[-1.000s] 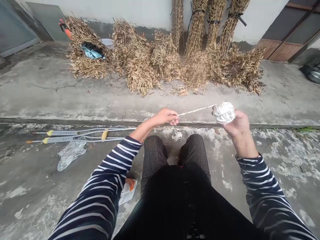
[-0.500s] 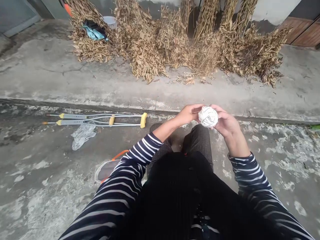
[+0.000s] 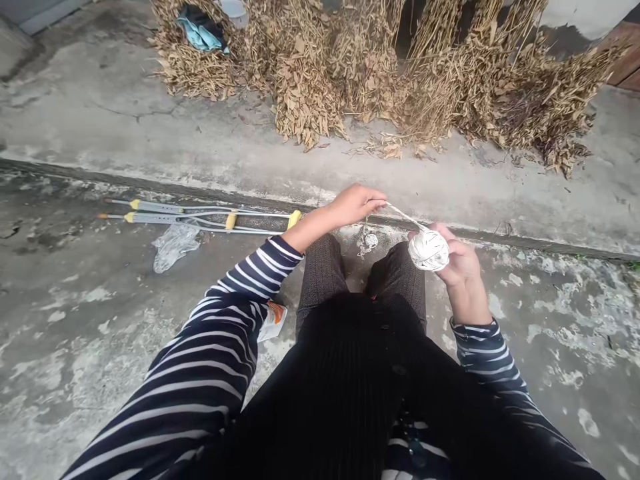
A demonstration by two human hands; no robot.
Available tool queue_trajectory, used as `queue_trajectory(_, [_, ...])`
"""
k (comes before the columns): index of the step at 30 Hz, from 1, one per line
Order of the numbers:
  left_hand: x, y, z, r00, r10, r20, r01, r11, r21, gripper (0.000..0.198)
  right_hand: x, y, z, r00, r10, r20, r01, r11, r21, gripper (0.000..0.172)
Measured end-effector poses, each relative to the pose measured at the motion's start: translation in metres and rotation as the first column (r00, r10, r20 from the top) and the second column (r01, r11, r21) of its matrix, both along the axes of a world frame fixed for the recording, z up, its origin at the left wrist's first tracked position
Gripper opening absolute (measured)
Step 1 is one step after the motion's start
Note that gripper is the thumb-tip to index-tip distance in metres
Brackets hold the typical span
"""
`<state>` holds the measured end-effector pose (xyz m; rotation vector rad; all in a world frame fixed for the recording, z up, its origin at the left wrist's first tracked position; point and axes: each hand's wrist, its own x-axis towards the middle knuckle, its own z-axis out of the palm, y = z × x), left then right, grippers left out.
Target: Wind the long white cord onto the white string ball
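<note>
A round ball of white cord with thin dark flecks rests in my right hand, its fingers closed around the far and right side. My left hand pinches a strand of the cord, which runs taut and slanting down to the top of the ball. Below the left hand, on the ground between my knees, lies a small loose heap of the same pale cord. A thin line seems to hang from the left fingers toward that heap.
Crutches lie along a low concrete step at the left, beside a crumpled clear plastic bag. A white and orange packet sits by my left leg. Dried plant stalks, with a blue and black cloth on them, line the far side.
My left hand has left the ball's side and moved left, drawing a strand of cord out straight. My right hand still holds the ball. The camera view has tilted down.
</note>
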<state>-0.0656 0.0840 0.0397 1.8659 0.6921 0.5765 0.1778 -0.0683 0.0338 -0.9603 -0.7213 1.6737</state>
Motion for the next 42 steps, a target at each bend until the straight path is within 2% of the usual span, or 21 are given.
queue_trajectory(2, [-0.003, -0.001, 0.007, 0.995, -0.081, 0.059, 0.090, 0.981, -0.172, 0.023, 0.001, -0.001, 0.000, 0.998, -0.023, -0.053, 0.022, 1.000, -0.004, 0.031])
queue_trajectory(3, [-0.005, -0.005, 0.012, 0.986, -0.129, 0.108, 0.154, 0.949, -0.274, 0.025, 0.003, -0.001, -0.001, 0.995, -0.053, -0.085, 0.053, 0.999, 0.001, 0.031])
queue_trajectory(6, [-0.010, -0.022, 0.023, 0.934, -0.203, 0.294, 0.333, 0.795, -0.508, 0.033, 0.006, -0.001, -0.002, 0.978, -0.139, -0.153, 0.144, 0.989, 0.024, 0.032])
queue_trajectory(8, [-0.009, -0.036, 0.026, 0.905, -0.160, 0.394, 0.382, 0.713, -0.588, 0.037, 0.006, -0.002, -0.002, 0.970, -0.165, -0.178, 0.174, 0.984, 0.039, 0.031])
queue_trajectory(10, [-0.004, -0.050, 0.028, 0.872, -0.056, 0.486, 0.392, 0.675, -0.626, 0.038, 0.004, -0.002, -0.003, 0.965, -0.175, -0.197, 0.188, 0.981, 0.050, 0.027])
queue_trajectory(12, [0.006, -0.063, 0.031, 0.815, 0.085, 0.574, 0.373, 0.681, -0.630, 0.033, -0.001, -0.002, -0.002, 0.975, -0.135, -0.176, 0.149, 0.986, 0.070, 0.024])
queue_trajectory(15, [0.021, -0.079, 0.044, 0.723, 0.260, 0.640, 0.307, 0.710, -0.634, 0.023, -0.007, -0.001, 0.002, 1.000, 0.014, -0.022, -0.011, 0.993, 0.120, 0.022])
queue_trajectory(17, [0.028, -0.085, 0.055, 0.699, 0.294, 0.652, 0.289, 0.717, -0.634, 0.026, -0.009, -0.001, 0.006, 0.995, 0.082, 0.051, -0.089, 0.985, 0.150, 0.023])
queue_trajectory(19, [0.032, -0.085, 0.064, 0.699, 0.292, 0.652, 0.281, 0.727, -0.627, 0.030, -0.009, -0.002, 0.010, 0.992, 0.113, 0.052, -0.120, 0.979, 0.166, 0.022])
queue_trajectory(21, [0.032, -0.079, 0.067, 0.717, 0.309, 0.625, 0.223, 0.748, -0.625, 0.030, -0.007, -0.002, 0.014, 0.989, 0.147, 0.031, -0.150, 0.976, 0.159, 0.019])
queue_trajectory(24, [0.026, -0.055, 0.059, 0.752, 0.375, 0.542, 0.034, 0.800, -0.599, 0.027, -0.001, -0.007, 0.017, 0.974, 0.228, -0.002, -0.226, 0.965, 0.135, 0.017])
queue_trajectory(27, [0.014, -0.023, 0.035, 0.815, 0.387, 0.432, -0.160, 0.866, -0.475, 0.026, 0.002, -0.012, 0.016, 0.958, 0.275, -0.082, -0.265, 0.957, 0.117, 0.015])
queue_trajectory(29, [0.009, -0.008, 0.015, 0.890, 0.352, 0.291, -0.244, 0.905, -0.349, 0.021, -0.001, -0.012, 0.014, 0.967, 0.206, -0.149, -0.194, 0.977, 0.093, 0.018])
queue_trajectory(31, [0.009, -0.006, -0.005, 0.937, 0.319, 0.144, -0.280, 0.930, -0.237, 0.014, -0.005, -0.008, 0.011, 0.978, 0.052, -0.204, -0.044, 0.998, 0.043, 0.022])
queue_trajectory(33, [0.016, -0.017, -0.019, 0.958, 0.263, 0.110, -0.236, 0.948, -0.215, 0.021, -0.010, -0.002, 0.006, 0.968, -0.100, -0.229, 0.099, 0.995, -0.016, 0.024])
queue_trajectory(36, [0.036, -0.045, -0.028, 0.959, 0.111, 0.261, -0.016, 0.940, -0.341, 0.043, -0.012, 0.006, -0.002, 0.965, -0.154, -0.211, 0.150, 0.988, -0.033, 0.026])
queue_trajectory(39, [0.053, -0.067, -0.028, 0.935, 0.039, 0.353, 0.130, 0.889, -0.440, 0.040, -0.006, 0.007, -0.007, 0.979, -0.117, -0.170, 0.110, 0.993, -0.049, 0.029])
queue_trajectory(42, [0.054, -0.071, -0.027, 0.959, 0.000, 0.283, 0.131, 0.886, -0.446, 0.027, 0.001, 0.003, -0.010, 0.980, -0.130, -0.153, 0.115, 0.988, -0.106, 0.036])
